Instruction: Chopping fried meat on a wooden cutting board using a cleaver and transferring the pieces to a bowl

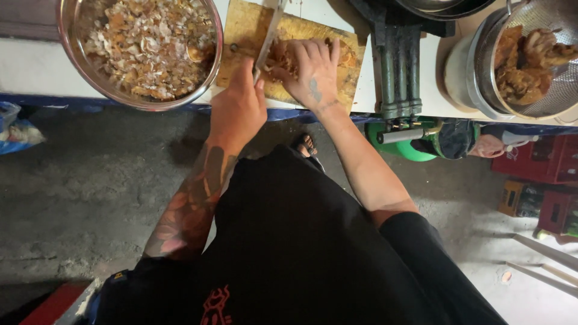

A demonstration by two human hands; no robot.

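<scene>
Head view: a person stands at a white surface (36, 66) and cuts fried, golden-brown food (283, 57) on a wooden cutting board (241, 30). The left hand (238, 108), on the tattooed arm, has its fingers closed around the handle of a cleaver (268, 36), whose blade runs from the hand toward the far edge of the board, tilted slightly to the right. The right hand (313, 72) lies flat on the food, fingers spread and pressing down, just right of the blade and touching the pile. The blade's long axis runs near-to-far, so the food sits to the right of the cutting edge, under the right hand's fingertips; the left hand is nearer the person's body, the right hand farther onto the board.

To the left of the board, a large steel bowl (78, 66) holds chopped pale and brown pieces. To the right stands a dark cast-iron burner frame (397, 66), and at far right a metal strainer (560, 90) holds more fried pieces. Below the surface are a green gas cylinder (409, 147), red crates (536, 159) and a concrete floor (90, 192).
</scene>
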